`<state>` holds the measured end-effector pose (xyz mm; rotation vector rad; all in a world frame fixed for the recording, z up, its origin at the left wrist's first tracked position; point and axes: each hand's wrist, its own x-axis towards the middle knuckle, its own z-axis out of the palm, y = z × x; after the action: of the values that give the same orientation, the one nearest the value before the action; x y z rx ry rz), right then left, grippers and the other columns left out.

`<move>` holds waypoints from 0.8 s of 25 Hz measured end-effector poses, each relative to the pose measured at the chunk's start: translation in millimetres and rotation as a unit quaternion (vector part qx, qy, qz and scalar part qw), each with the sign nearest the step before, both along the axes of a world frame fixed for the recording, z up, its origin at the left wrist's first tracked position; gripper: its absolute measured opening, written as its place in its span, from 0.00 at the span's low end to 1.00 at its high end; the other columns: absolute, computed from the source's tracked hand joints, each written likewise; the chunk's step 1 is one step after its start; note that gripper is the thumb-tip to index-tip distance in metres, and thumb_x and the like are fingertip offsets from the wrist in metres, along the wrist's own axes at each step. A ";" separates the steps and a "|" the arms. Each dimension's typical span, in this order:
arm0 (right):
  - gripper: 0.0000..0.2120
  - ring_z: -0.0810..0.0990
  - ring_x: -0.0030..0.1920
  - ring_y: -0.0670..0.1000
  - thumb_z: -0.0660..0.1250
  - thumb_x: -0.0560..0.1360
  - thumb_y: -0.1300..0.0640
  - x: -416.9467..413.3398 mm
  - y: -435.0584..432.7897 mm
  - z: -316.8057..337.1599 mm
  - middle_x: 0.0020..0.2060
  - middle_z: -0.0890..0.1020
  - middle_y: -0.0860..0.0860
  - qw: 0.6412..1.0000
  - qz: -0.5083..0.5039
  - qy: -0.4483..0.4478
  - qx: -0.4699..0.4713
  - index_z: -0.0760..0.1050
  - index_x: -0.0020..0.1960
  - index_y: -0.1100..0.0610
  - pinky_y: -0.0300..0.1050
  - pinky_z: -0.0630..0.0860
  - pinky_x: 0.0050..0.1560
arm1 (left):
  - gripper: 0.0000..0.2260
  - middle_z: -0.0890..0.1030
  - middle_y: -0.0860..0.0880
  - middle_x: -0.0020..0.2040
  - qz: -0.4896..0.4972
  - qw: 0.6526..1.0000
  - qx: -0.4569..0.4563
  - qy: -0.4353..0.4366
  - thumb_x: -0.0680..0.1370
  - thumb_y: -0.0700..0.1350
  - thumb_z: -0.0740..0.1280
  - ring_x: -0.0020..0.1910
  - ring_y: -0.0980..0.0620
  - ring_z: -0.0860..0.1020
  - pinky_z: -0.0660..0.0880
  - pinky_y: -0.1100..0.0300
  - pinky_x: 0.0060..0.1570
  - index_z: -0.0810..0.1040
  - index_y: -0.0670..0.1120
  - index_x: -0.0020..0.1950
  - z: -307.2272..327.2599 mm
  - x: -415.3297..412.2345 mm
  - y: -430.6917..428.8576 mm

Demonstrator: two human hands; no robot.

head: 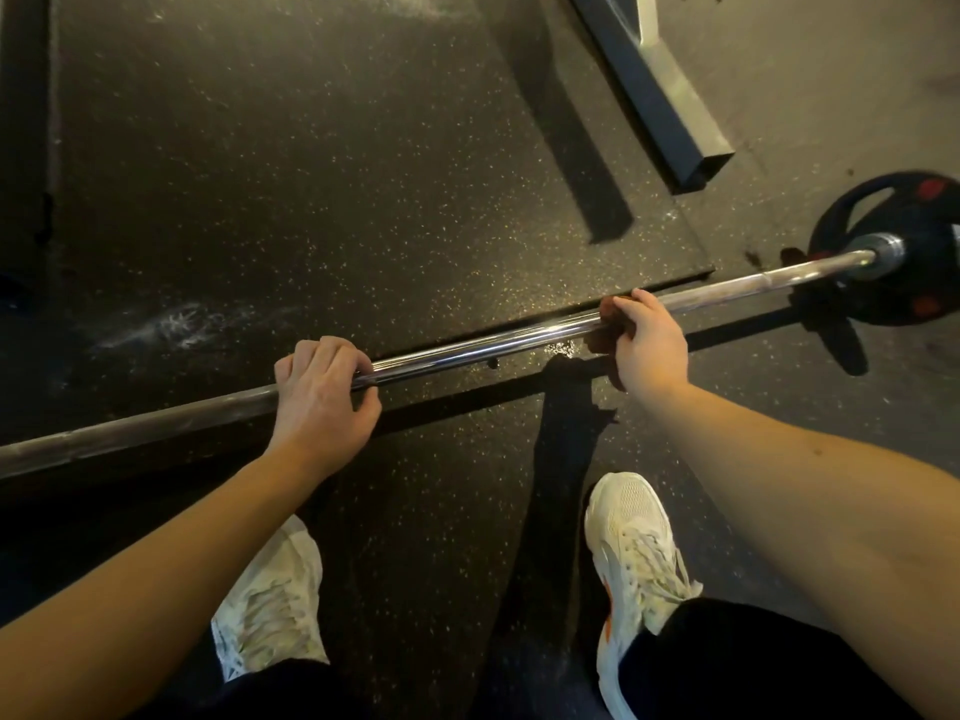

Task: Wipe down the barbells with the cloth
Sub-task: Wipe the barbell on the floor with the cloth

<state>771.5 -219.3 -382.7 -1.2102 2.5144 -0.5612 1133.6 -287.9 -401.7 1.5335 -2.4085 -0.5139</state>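
A long steel barbell (483, 345) runs across the view from lower left to upper right, just above the speckled rubber floor. A black weight plate with red inserts (898, 252) sits on its right end. My left hand (322, 392) grips the bar near its middle, fingers curled over the top. My right hand (639, 340) grips the bar further right, fingers wrapped round it. No cloth shows in view.
A grey metal frame leg (670, 96) lies on the floor at the upper right. My two white shoes (634, 553) stand just behind the bar. A raised rubber mat edge (571, 309) runs under the bar. Chalk marks (176, 324) smear the floor at left.
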 end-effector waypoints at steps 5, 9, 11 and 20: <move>0.24 0.65 0.77 0.52 0.63 0.81 0.67 82.2 -7.0 -0.8 0.79 0.65 0.48 0.996 -0.058 -0.059 -0.043 0.71 0.76 0.57 0.43 0.54 0.76 | 0.11 0.73 0.54 0.56 -0.010 1.000 -0.006 -0.004 0.76 0.46 0.73 0.59 0.53 0.68 0.62 0.54 0.59 0.76 0.54 0.55 2.1 6.5 -3.5; 0.25 0.63 0.78 0.50 0.63 0.80 0.66 171.6 -11.0 -9.8 0.80 0.63 0.46 0.992 0.036 -0.111 -0.050 0.70 0.77 0.55 0.39 0.51 0.77 | 0.11 0.73 0.55 0.55 -0.001 1.000 -0.007 0.003 0.75 0.45 0.73 0.58 0.53 0.68 0.63 0.53 0.59 0.76 0.53 0.54 2.9 25.7 -1.9; 0.25 0.61 0.79 0.50 0.63 0.81 0.65 208.1 -13.0 -13.8 0.80 0.62 0.47 0.987 0.067 -0.134 -0.050 0.69 0.77 0.55 0.41 0.51 0.78 | 0.12 0.72 0.55 0.54 0.004 1.000 -0.010 0.005 0.74 0.44 0.74 0.57 0.53 0.68 0.63 0.53 0.59 0.76 0.52 0.54 2.7 40.7 -1.6; 0.26 0.64 0.77 0.53 0.66 0.81 0.63 301.2 -19.8 -16.9 0.80 0.60 0.49 0.968 0.172 -0.177 -0.044 0.68 0.77 0.54 0.50 0.62 0.78 | 0.15 0.73 0.53 0.55 0.028 1.000 0.007 0.002 0.73 0.43 0.75 0.57 0.53 0.69 0.63 0.55 0.58 0.74 0.52 0.55 -2.1 100.5 -9.6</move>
<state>1072.7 -239.1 -399.6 -1.3966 1.9492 -0.7289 1234.1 -297.5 -403.8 1.5991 -2.3579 -0.5232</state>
